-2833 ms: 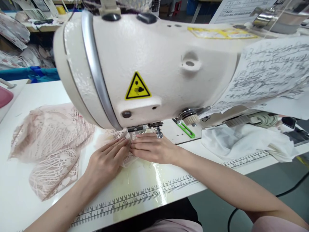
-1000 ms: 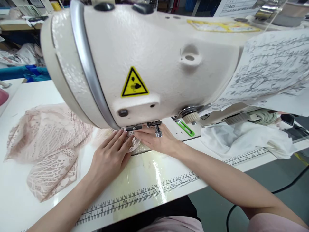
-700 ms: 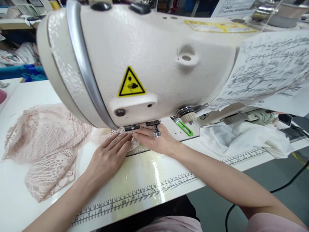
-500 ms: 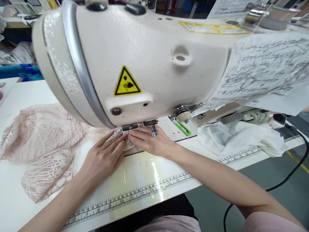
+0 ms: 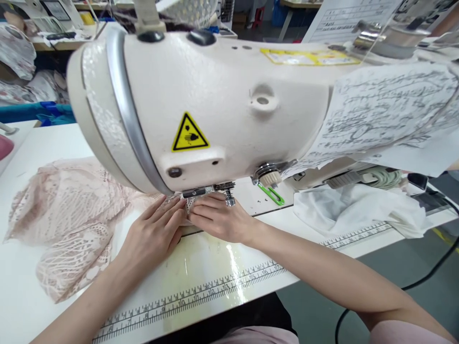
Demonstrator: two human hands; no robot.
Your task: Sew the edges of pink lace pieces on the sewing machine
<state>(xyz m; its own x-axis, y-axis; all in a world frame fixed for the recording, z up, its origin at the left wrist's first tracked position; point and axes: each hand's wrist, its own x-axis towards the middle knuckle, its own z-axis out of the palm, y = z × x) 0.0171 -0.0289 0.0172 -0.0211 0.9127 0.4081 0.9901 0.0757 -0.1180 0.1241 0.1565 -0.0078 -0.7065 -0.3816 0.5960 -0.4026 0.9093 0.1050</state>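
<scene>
Pale pink lace fabric (image 5: 68, 200) lies bunched on the table left of the white sewing machine (image 5: 222, 86), and a strip of it runs under the machine head. My left hand (image 5: 156, 227) rests flat on that strip with its fingers stretched toward the needle area. Close beside it, my right hand (image 5: 218, 217) has its fingers pressed together on the lace edge, thumb hidden. Both sets of fingertips are just in front of the presser foot area, which the machine head partly hides. A small metal screw (image 5: 230, 197) hangs over my right fingers.
A printed ruler (image 5: 193, 296) runs along the table's front edge. White cloth (image 5: 344, 208) lies to the right, near a bright green slotted piece (image 5: 274, 195) on the machine bed. Handwritten paper (image 5: 387, 105) covers the machine's arm. A black cable (image 5: 426, 277) hangs at right.
The view has shifted slightly, so the machine sits lower in the picture. My right hand has drawn slightly toward me, its fingers more bunched; my left hand stays flat on the lace.
</scene>
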